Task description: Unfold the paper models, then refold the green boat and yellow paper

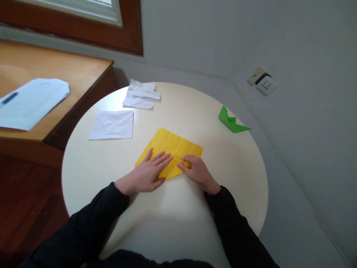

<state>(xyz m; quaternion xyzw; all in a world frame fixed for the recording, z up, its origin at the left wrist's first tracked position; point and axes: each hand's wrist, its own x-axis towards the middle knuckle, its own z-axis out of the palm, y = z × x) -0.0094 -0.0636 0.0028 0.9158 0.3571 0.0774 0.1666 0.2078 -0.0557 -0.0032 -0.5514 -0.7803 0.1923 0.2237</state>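
Head view looks down on a round cream table (156, 230), with two black sleeves (92, 219) entering from the bottom of the frame. Nearest the viewer, the left hand (145, 173) lies flat with fingers spread and extended, palm down on the lower left part of a folded yellow paper (173, 149); it grips nothing and simply presses. Just to its right, the right hand (196, 171) rests on the paper's lower right part with its fingers curled inward, the fingertips seemingly pinching or pressing a small fold at the near edge, though how tightly cannot be told. The two hands nearly meet at the middle of the sheet, and both are equally close to it. The yellow paper sits near the table's centre, directly ahead of the hands, turned so its long axis runs from lower left to upper right; its far half shows uncovered beyond the fingers. Bare tabletop surrounds it on all sides, widest toward the bottom of the frame. Farther off, a creased white sheet (112, 124) lies to the upper left, well apart, and beyond it a small pile of white paper scraps (141, 95) lies near the far rim. A green folded paper boat (231, 121) sits toward the right rim. At upper left, a wooden desk (83, 74) carries a pale blue sheet (30, 102).
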